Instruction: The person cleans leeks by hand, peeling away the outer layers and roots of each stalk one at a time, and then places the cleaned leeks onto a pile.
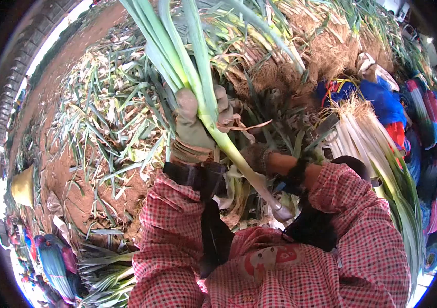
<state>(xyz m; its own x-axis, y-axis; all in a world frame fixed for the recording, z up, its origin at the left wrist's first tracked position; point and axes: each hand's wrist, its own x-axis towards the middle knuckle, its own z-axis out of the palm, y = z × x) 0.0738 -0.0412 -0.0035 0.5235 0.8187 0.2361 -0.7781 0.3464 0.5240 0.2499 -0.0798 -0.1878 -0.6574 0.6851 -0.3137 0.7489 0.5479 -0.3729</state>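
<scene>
A long leek [236, 154] slants across the middle of the view, its green leaves toward the top and its white root end low near my lap. My left hand [196, 120], in a pale dirty glove, is closed around the leek where the leaves spread from the stem. Beside the stem is my right hand [255, 155], in a dark glove; its fingers lie in shadow and partly behind the leek, so their grip is hidden. A thin dry strip of leaf [249, 126] sticks out near my left fingers.
Stripped leaves [121, 113] cover the red soil at left. A heap of rooted leeks [326, 56] lies ahead. Cleaned leeks [367, 133] lie by my right arm, beside blue cloth [385, 105]. More leeks [110, 277] are at lower left.
</scene>
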